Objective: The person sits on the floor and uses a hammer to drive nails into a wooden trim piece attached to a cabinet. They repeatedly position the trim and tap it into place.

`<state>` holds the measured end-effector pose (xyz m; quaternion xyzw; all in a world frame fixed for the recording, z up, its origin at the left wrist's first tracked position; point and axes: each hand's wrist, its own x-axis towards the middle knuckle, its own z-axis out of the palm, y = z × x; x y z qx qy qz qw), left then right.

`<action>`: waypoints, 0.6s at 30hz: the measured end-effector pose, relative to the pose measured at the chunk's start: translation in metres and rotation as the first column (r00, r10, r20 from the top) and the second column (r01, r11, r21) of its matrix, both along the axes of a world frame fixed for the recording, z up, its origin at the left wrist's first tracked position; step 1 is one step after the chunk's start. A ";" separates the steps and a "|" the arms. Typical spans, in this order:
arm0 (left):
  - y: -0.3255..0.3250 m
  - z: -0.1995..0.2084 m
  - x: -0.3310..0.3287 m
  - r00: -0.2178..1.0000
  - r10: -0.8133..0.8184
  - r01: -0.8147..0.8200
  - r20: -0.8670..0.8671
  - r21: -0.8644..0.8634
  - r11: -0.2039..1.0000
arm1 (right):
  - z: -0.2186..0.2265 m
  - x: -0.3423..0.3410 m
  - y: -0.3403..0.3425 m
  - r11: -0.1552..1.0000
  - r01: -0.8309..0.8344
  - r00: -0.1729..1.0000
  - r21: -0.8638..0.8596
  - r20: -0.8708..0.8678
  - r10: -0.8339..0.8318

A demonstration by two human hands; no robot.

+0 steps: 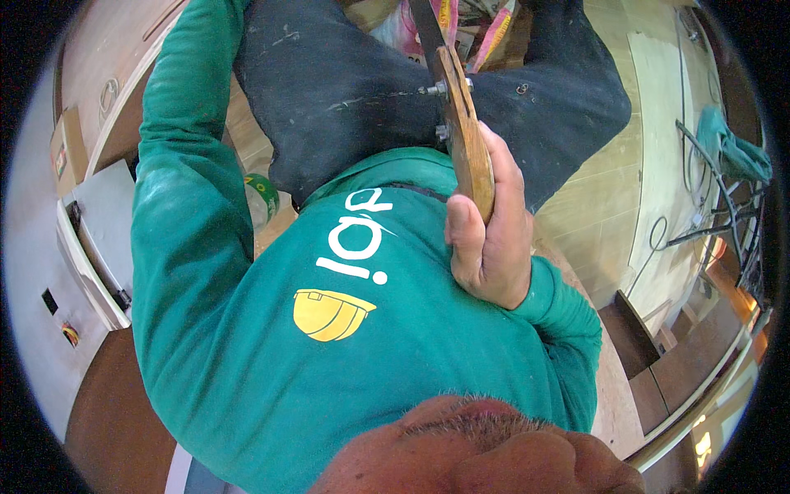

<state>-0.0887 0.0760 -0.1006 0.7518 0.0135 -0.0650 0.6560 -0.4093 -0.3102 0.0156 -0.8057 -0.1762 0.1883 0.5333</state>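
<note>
My right hand [490,235] is closed around the wooden handle [467,132] of a hand tool, held in front of my chest. The handle has metal bolts through it, and a dark flat blade [428,33] runs from it toward the top of the picture, over my dark trousers [346,90]. My left arm in a green sleeve [177,189] stretches up along the left side. Its hand is out of the picture past the top edge. My green sweatshirt with a yellow helmet print [329,314] fills the middle.
A green tape roll [262,196] lies on the tiled floor [601,206] by my left leg. A white cabinet [99,235] stands at the left. At the right are a metal frame with a teal cloth [732,152] and cables [658,235]. Colourful bags [485,29] lie at the top.
</note>
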 end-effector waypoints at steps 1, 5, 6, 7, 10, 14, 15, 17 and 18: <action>0.004 0.001 0.002 1.000 -0.023 0.023 -0.001 0.010 1.000 | 0.000 0.001 0.000 1.000 -0.003 1.000 -0.001 0.016 0.003; 0.003 0.007 0.008 0.998 -0.057 0.047 0.037 0.236 0.971 | -0.018 0.027 0.021 0.998 0.015 0.987 0.061 0.156 -0.025; 0.000 0.007 0.006 0.999 -0.031 0.028 0.023 0.132 0.991 | -0.021 0.032 0.025 0.997 0.017 0.979 0.081 0.202 -0.033; -0.005 0.004 0.001 1.000 -0.002 0.002 0.007 0.030 1.000 | -0.023 0.036 0.028 0.996 0.018 0.980 0.089 0.195 -0.035; -0.011 0.009 -0.005 1.000 -0.001 0.001 -0.001 -0.043 0.999 | -0.021 0.038 0.030 0.997 0.025 0.988 0.078 0.148 -0.036; -0.003 0.012 -0.009 0.994 -0.094 0.088 0.057 0.090 0.992 | -0.008 0.015 0.009 0.999 0.030 0.996 0.019 0.079 -0.031; -0.001 0.007 -0.008 0.996 -0.069 0.066 0.050 0.073 0.995 | -0.009 0.019 0.012 0.999 0.032 0.994 0.017 0.099 -0.034; -0.003 0.006 -0.003 0.999 -0.035 0.033 0.042 0.055 0.998 | -0.011 0.025 0.016 0.999 0.038 0.989 0.023 0.140 -0.041; -0.004 0.004 -0.003 1.000 -0.013 0.012 0.018 0.062 0.998 | -0.019 0.035 0.023 0.999 0.043 0.977 0.031 0.209 -0.049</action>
